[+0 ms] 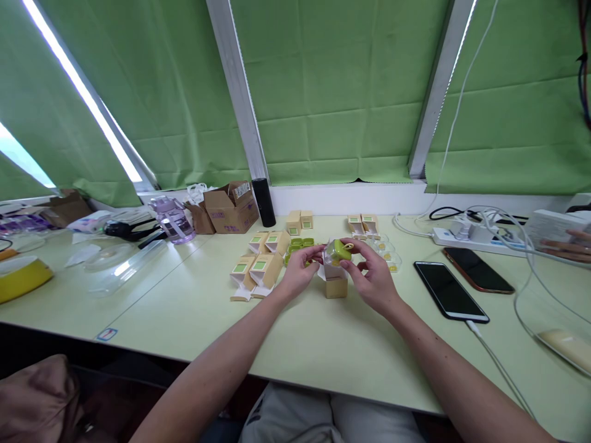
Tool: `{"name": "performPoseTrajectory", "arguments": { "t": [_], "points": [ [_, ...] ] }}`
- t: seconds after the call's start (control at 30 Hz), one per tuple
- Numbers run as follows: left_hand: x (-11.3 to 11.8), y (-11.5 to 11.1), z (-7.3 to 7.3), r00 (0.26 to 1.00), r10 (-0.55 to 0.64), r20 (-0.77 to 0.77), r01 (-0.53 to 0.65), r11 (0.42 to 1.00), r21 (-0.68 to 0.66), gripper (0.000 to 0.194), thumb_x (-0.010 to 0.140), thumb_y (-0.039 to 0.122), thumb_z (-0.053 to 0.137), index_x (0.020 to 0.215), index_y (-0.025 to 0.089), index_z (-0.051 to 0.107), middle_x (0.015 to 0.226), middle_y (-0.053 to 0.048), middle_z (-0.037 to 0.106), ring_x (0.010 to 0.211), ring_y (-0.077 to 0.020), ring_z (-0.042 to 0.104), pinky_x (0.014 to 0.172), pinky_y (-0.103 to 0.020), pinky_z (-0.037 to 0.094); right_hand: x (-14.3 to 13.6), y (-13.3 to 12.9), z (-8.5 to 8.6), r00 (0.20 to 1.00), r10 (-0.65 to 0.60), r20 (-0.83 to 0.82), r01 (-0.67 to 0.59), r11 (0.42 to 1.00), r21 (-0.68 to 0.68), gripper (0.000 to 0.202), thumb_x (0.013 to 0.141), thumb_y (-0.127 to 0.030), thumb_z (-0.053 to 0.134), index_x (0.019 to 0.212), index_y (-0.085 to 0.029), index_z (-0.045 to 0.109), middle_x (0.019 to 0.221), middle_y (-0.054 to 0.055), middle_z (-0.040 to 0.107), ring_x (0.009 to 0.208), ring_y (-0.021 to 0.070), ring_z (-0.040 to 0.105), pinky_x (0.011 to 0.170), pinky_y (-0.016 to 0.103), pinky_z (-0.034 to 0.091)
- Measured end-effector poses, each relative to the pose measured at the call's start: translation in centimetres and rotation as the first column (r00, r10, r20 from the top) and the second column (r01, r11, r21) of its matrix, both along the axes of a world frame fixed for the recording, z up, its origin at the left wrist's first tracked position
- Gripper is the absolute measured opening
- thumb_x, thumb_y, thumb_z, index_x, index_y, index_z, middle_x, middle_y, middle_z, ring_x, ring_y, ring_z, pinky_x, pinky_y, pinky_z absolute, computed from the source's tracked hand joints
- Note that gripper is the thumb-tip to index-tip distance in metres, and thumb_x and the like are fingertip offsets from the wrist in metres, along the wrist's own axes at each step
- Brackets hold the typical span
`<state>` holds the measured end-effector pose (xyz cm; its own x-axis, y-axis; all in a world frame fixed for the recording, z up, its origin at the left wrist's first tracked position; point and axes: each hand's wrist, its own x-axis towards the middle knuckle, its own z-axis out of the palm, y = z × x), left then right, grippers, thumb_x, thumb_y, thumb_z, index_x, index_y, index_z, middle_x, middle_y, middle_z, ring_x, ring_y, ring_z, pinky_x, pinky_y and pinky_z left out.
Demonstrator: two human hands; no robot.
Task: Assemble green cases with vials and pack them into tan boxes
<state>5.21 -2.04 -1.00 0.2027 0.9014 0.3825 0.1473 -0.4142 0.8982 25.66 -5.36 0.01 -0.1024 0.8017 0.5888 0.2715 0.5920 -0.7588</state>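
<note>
My right hand (372, 274) pinches a small clear container with a green lid and a loop (338, 251). Directly beneath it stands a small upright kraft cardboard box (337, 287), its white flaps raised. My left hand (302, 269) is closed at the left of the container and flaps; what its fingertips grip cannot be made out. Left of my hands, several kraft boxes (264, 271) with green-framed windows lie open. Partly hidden behind my left hand are green lids or trays (299, 243). Clear containers with yellow bits (391, 258) sit behind my right hand.
Two boxes (294, 223) stand at the back, and two open ones (362, 225) further right. Phones (450, 290), a power strip (480, 243), cables and a mouse (566, 346) lie right. A carton (231, 208), black cylinder (263, 203) and purple bottle (173, 220) stand left. Another person's hand (570, 246) shows far right.
</note>
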Motion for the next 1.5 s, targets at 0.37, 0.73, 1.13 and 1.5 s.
{"name": "performPoseTrajectory", "arguments": {
  "t": [0.37,0.73,1.13,1.5],
  "points": [
    [-0.2,-0.4,0.7,1.0,0.003,-0.022,-0.003,1.0,-0.005,0.061,0.069,0.007,0.052,0.124,0.013,0.076,0.104,-0.01,0.078,0.09,-0.019,0.069,0.087,-0.033,0.057,0.9,0.7,-0.4,0.987,-0.036,0.159,0.034,0.999,0.014,0.038,0.096,-0.033,0.059,0.133,-0.025,0.063,0.134,0.01,0.07,0.09,0.0211,0.069,0.061,0.03,0.053],
    [-0.3,-0.4,0.5,0.998,0.007,-0.058,-0.007,1.0,0.008,0.065,0.067,0.006,0.049,0.125,0.016,0.076,0.1,-0.008,0.076,0.092,-0.0184,0.067,0.093,-0.034,0.057,1.0,0.2,0.2,0.925,-0.13,0.356,0.14,0.99,0.0,0.032,0.092,-0.034,0.061,0.121,-0.026,0.07,0.095,0.005,0.077,0.07,0.0213,0.067,0.068,0.033,0.05],
    [-0.2,-0.3,0.3,0.999,0.014,-0.037,-0.014,1.0,0.01,0.065,0.066,0.005,0.05,0.124,0.015,0.076,0.105,-0.01,0.078,0.091,-0.0183,0.067,0.084,-0.031,0.057,0.5,0.1,-0.4,0.903,-0.053,0.427,0.065,0.998,-0.013,0.027,0.084,-0.023,0.064,0.111,-0.026,0.064,0.098,0.002,0.071,0.078,0.0196,0.064,0.069,0.03,0.046],
    [-0.1,0.0,-0.2,0.999,0.009,-0.035,-0.008,1.0,0.014,0.066,0.065,0.005,0.049,0.124,0.014,0.077,0.095,-0.007,0.075,0.088,-0.0178,0.065,0.088,-0.032,0.056,0.0,0.3,-1.0,0.91,-0.02,0.413,-0.027,0.994,0.107,0.012,0.096,-0.019,0.053,0.095,-0.025,0.063,0.089,0.005,0.069,0.089,0.0231,0.06,0.079,0.034,0.047]
  ]
}}
